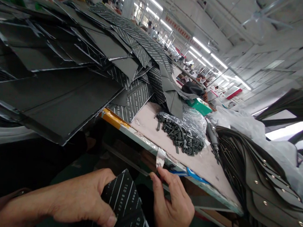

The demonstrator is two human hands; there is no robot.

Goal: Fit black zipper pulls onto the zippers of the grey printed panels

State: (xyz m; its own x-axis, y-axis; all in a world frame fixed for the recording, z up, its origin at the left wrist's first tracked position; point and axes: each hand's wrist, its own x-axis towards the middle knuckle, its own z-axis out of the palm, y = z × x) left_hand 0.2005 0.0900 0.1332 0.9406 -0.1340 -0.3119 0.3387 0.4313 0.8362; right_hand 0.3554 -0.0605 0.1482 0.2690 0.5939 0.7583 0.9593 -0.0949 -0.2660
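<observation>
Below the table's edge, my left hand [85,195] grips a black lining panel [125,201] printed with white lettering and stripes, its thumb lying across the front. My right hand [173,204] is just right of the panel, thumb and forefinger pinched together. What the pinch holds is too small to make out. Right above those fingertips, a whitish strip of tape [160,157] hangs from the table edge; whether they touch it I cannot tell. On the table lies a heap of small dark strap pieces [182,134] by a clear plastic bag [193,119].
Dark panels [57,97] pile up at the left and overhang the table [151,118]. Stacked dark flaps with metal studs [260,175] hang over the right side. Beside them lie a grey handheld tool [212,136] and a green box [199,106].
</observation>
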